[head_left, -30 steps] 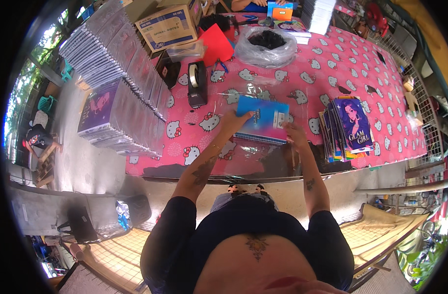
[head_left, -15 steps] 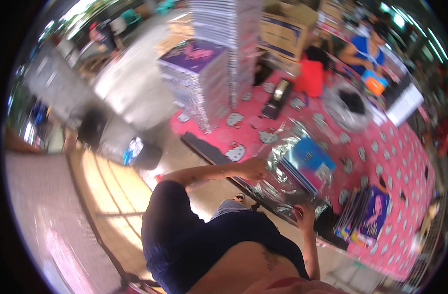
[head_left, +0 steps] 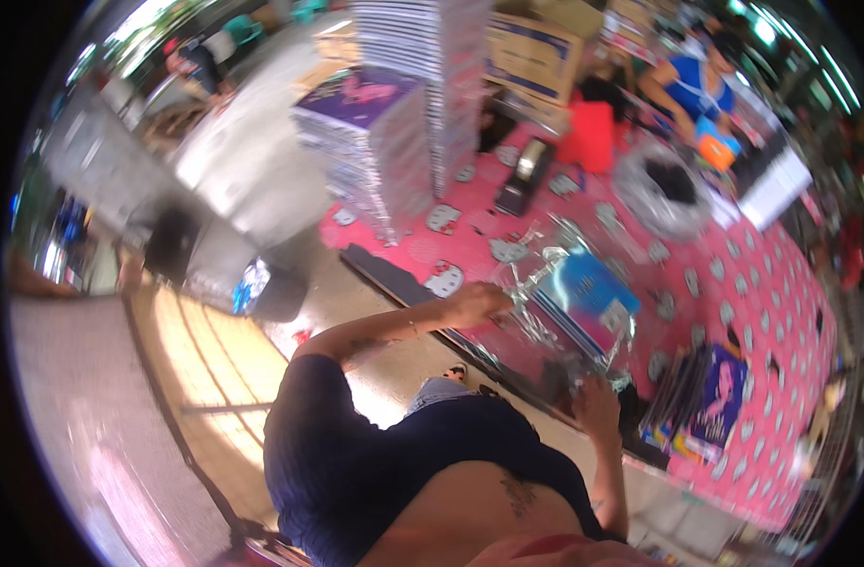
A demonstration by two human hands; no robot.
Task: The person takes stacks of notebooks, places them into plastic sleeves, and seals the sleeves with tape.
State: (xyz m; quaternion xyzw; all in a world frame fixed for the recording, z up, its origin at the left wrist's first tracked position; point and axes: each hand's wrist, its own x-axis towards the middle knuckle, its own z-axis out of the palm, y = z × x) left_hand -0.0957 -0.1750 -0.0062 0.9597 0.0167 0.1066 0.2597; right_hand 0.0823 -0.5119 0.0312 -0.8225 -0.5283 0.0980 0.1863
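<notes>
Left hand point(head_left: 480, 304) now off notebook point(head_left: 588, 288)

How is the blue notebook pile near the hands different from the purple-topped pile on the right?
The blue pile has a cover that turns pink at one end; the purple-topped pile shows a figure on purple.
The blue pile is neatly lined up, while the purple-topped pile is spread sideways.
Clear plastic lies around the blue pile; I see none around the purple-topped pile.
Both rest on the pink table cover.
</notes>
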